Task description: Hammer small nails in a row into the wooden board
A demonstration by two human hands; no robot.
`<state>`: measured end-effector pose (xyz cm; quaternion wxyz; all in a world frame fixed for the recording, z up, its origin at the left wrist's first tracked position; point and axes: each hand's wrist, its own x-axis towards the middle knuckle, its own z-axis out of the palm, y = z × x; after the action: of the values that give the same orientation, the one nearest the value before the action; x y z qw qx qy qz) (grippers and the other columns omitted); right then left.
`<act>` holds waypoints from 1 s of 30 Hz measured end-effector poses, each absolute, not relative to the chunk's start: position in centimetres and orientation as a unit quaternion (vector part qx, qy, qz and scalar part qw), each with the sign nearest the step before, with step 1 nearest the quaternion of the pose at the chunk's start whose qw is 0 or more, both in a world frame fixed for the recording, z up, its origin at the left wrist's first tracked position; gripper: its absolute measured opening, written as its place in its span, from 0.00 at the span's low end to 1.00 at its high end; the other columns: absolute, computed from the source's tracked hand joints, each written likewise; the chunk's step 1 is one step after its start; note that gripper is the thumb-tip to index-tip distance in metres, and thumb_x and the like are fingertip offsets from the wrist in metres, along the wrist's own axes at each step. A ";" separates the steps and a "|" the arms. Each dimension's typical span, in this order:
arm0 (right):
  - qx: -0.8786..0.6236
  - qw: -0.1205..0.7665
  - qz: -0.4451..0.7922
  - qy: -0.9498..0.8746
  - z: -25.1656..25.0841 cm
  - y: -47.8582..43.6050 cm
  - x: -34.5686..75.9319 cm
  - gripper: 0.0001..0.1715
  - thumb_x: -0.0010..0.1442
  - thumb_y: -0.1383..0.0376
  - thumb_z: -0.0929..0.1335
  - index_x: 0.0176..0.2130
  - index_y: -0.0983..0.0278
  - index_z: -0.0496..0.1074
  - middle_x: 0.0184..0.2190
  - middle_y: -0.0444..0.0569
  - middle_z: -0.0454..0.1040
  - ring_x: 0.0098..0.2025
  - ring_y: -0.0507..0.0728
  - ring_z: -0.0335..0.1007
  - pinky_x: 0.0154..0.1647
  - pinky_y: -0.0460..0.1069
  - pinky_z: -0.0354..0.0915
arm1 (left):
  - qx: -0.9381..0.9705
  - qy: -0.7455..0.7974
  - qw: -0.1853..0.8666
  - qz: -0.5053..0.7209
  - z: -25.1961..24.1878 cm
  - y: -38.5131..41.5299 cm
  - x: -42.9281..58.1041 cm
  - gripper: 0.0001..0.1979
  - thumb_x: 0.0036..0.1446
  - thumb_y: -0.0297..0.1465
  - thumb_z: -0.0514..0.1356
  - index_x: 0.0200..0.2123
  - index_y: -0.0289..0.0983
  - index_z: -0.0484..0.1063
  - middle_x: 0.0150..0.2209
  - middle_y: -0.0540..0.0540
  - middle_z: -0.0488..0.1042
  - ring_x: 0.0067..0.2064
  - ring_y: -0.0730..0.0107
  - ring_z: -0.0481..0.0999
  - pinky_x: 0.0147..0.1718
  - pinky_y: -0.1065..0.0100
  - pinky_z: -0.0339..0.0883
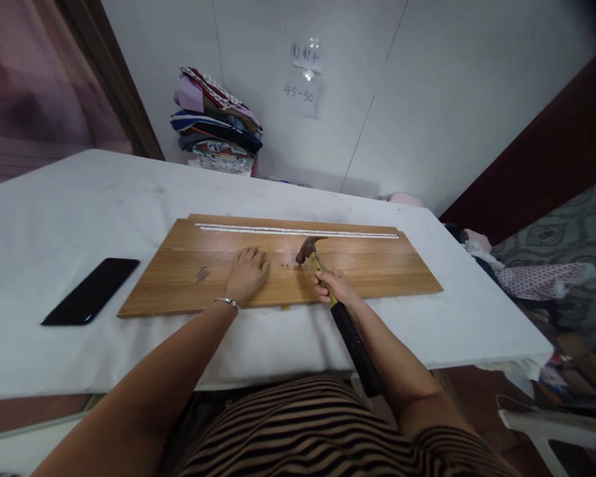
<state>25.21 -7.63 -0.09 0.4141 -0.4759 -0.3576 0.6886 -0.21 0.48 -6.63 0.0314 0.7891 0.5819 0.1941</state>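
My right hand (334, 286) is closed around the yellow shaft of a claw hammer (353, 344), below its rusty head. The black grip hangs past my hand toward my body, and the head is over the middle of a wooden board (377, 265). Small dark points, apparently nails, show in a row near the head. My left hand (248, 270) lies palm down on the board, fingers stretched out, holding nothing. To its left rests a small bunch of loose nails (202, 274). Two white measuring strips (298, 231) run along the board's far side.
A black phone (92, 291) lies left of the board on the white-covered table (104, 205). Folded clothes (218, 126) are stacked at the back against the wall. A paper note (302, 96) is stuck there. At lower right stands a white plastic chair (551, 427).
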 end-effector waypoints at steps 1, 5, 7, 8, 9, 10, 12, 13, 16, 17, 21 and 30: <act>-0.478 0.415 0.686 -0.359 0.0 -7.6 25.1 0.22 0.56 0.59 0.78 0.34 0.58 0.61 0.28 0.36 0.67 0.19 0.46 0.52 0.15 0.43 0.48 | 0.791 0.579 0.030 0.195 -6.6 0.5 -0.2 0.18 0.71 0.35 0.52 0.53 0.37 0.79 0.63 0.31 0.78 0.67 0.45 0.73 0.71 0.46 0.63; -0.492 0.396 0.686 -0.362 0.0 -7.7 25.0 0.23 0.58 0.58 0.77 0.34 0.58 0.60 0.26 0.35 0.66 0.19 0.46 0.52 0.16 0.43 0.48 | 0.791 0.581 0.030 0.189 -6.6 0.5 -0.3 0.18 0.71 0.36 0.52 0.54 0.38 0.78 0.64 0.32 0.77 0.68 0.45 0.72 0.71 0.47 0.63; -0.489 0.392 0.688 -0.366 0.1 -7.7 25.0 0.23 0.58 0.58 0.78 0.34 0.58 0.61 0.27 0.36 0.66 0.19 0.46 0.52 0.16 0.43 0.48 | 0.790 0.583 0.034 0.187 -6.5 0.4 -0.3 0.18 0.71 0.36 0.52 0.55 0.37 0.78 0.65 0.32 0.77 0.69 0.45 0.72 0.71 0.47 0.63; -0.486 0.394 0.688 -0.369 0.1 -7.8 25.1 0.23 0.57 0.58 0.78 0.34 0.58 0.61 0.27 0.36 0.67 0.19 0.46 0.53 0.16 0.43 0.48 | 0.789 0.584 0.035 0.187 -6.5 0.4 -0.3 0.18 0.72 0.36 0.52 0.55 0.37 0.78 0.65 0.31 0.77 0.69 0.45 0.72 0.71 0.47 0.63; -0.484 0.398 0.685 -0.372 0.2 -7.8 25.1 0.23 0.56 0.57 0.78 0.34 0.58 0.61 0.27 0.36 0.68 0.19 0.45 0.53 0.16 0.43 0.49 | 0.789 0.584 0.036 0.186 -6.5 0.4 -0.3 0.19 0.72 0.35 0.52 0.55 0.36 0.78 0.65 0.31 0.77 0.69 0.45 0.72 0.71 0.48 0.62; -0.483 0.402 0.681 -0.377 0.2 -7.8 25.2 0.23 0.55 0.57 0.78 0.34 0.58 0.61 0.28 0.36 0.68 0.19 0.45 0.54 0.16 0.43 0.49 | 0.789 0.585 0.036 0.184 -6.5 0.4 -0.2 0.19 0.72 0.35 0.52 0.55 0.36 0.78 0.65 0.31 0.76 0.69 0.45 0.71 0.71 0.48 0.62; -0.488 0.407 0.666 -0.390 0.0 -7.8 25.2 0.24 0.54 0.56 0.78 0.34 0.58 0.61 0.26 0.35 0.68 0.19 0.45 0.54 0.16 0.43 0.50 | 0.788 0.587 0.034 0.180 -6.5 0.4 -0.2 0.19 0.72 0.35 0.52 0.56 0.35 0.78 0.65 0.30 0.76 0.69 0.44 0.71 0.71 0.48 0.62; -0.492 0.407 0.659 -0.398 -0.1 -7.9 25.1 0.24 0.53 0.55 0.78 0.34 0.58 0.61 0.25 0.34 0.67 0.18 0.46 0.55 0.16 0.43 0.51 | 0.788 0.588 0.033 0.179 -6.5 0.4 -0.2 0.19 0.72 0.35 0.52 0.56 0.35 0.78 0.65 0.30 0.76 0.69 0.44 0.71 0.71 0.47 0.62; -0.506 0.401 0.642 -0.414 -0.7 -8.0 24.9 0.25 0.52 0.53 0.78 0.34 0.57 0.61 0.21 0.32 0.64 0.18 0.46 0.54 0.16 0.43 0.50 | 0.791 0.584 0.026 0.180 -6.5 0.5 -0.2 0.19 0.72 0.36 0.52 0.55 0.36 0.78 0.66 0.30 0.76 0.69 0.44 0.72 0.70 0.46 0.64; -0.509 0.399 0.639 -0.417 -0.8 -8.1 24.9 0.25 0.52 0.52 0.78 0.34 0.57 0.61 0.20 0.32 0.63 0.18 0.46 0.54 0.16 0.42 0.50 | 0.792 0.582 0.025 0.181 -6.5 0.5 -0.2 0.19 0.72 0.36 0.51 0.55 0.36 0.78 0.65 0.31 0.77 0.68 0.44 0.72 0.70 0.47 0.64; -0.518 0.387 0.628 -0.434 -0.7 -8.2 24.8 0.23 0.52 0.52 0.76 0.34 0.57 0.62 0.18 0.31 0.62 0.17 0.47 0.54 0.16 0.42 0.50 | 0.792 0.581 0.028 0.185 -6.6 0.5 -0.3 0.18 0.71 0.36 0.52 0.54 0.37 0.78 0.64 0.32 0.77 0.68 0.46 0.73 0.70 0.47 0.64; -0.538 0.361 0.597 -0.473 -0.5 -8.5 24.6 0.22 0.54 0.51 0.74 0.37 0.56 0.61 0.15 0.30 0.60 0.14 0.48 0.53 0.15 0.44 0.51 | 0.792 0.580 0.032 0.189 -6.7 0.5 -0.3 0.19 0.71 0.35 0.51 0.54 0.37 0.79 0.63 0.31 0.78 0.67 0.44 0.73 0.69 0.45 0.64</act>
<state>24.63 -8.50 -0.48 0.3605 -0.5379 -0.4732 0.5973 -0.28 0.53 -6.67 0.0322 0.7919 0.5799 0.1885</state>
